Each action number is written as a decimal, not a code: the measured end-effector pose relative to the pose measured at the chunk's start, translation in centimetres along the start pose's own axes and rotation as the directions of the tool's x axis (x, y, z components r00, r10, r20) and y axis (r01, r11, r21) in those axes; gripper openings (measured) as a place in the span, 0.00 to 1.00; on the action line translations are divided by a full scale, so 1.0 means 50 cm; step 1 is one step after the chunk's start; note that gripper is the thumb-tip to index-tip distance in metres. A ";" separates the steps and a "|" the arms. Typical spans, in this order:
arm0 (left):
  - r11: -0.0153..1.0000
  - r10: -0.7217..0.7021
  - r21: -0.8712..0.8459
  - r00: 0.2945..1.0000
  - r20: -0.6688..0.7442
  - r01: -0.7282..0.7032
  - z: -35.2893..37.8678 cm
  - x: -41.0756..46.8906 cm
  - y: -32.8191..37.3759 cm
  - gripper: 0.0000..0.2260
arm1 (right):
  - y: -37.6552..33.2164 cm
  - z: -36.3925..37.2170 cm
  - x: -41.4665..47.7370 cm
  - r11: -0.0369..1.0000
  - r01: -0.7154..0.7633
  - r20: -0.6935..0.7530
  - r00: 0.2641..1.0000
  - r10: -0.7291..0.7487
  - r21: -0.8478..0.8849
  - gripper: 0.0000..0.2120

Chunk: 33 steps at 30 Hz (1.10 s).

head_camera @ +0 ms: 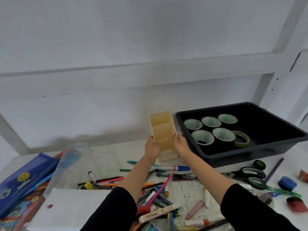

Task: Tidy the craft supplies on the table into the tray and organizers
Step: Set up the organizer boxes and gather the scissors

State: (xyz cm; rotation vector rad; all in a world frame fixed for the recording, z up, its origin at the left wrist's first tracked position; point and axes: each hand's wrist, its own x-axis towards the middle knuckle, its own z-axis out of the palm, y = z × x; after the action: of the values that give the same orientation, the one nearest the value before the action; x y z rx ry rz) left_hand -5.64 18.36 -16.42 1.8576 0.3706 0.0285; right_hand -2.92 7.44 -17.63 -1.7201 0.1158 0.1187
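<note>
Two hands hold one cream plastic divided organizer (pixel 162 130). The left hand (pixel 152 146) and right hand (pixel 180 145) grip its side walls. Its long axis runs away from the fingertips, toward the wall. A dark grey plastic tray (pixel 225 158) sits just right of the right fingers. Lettering on a white marker (pixel 158 213) below the wrists is blurred and unreadable.

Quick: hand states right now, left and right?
Left hand: holds the cream plastic compartmented organizer by its left wall.
Right hand: holds the same organizer's right wall.
</note>
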 end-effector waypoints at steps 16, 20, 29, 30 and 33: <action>0.999 0.029 -0.035 0.999 0.024 -0.029 0.057 -0.007 0.006 0.17 | 0.033 -0.024 -0.029 0.964 -0.187 -0.153 0.964 0.217 0.187 0.21; 1.000 -0.015 -0.022 0.996 0.083 0.017 0.051 -0.020 0.014 0.21 | 0.010 -0.001 -0.043 0.975 -0.200 -0.252 0.942 0.220 0.099 0.21; 0.994 -0.079 0.075 0.997 -0.014 0.080 -0.066 -0.056 0.058 0.21 | -0.054 0.063 -0.112 0.932 -0.343 -0.234 0.903 0.361 0.115 0.27; 0.995 -0.072 0.071 0.997 -0.011 0.072 -0.093 -0.067 0.065 0.19 | -0.066 0.072 -0.125 0.944 -0.328 -0.213 0.920 0.329 0.042 0.27; 0.998 -0.014 0.061 1.000 -0.024 0.016 -0.190 -0.123 0.079 0.12 | -0.091 0.096 -0.153 0.976 -0.213 -0.026 0.977 0.213 -0.040 0.20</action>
State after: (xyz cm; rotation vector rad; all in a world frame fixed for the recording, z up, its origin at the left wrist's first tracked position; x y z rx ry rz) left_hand -12.46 24.44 -8.69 1.9165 0.4059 0.0295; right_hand -9.87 12.93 -12.78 -1.7482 0.3161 0.2626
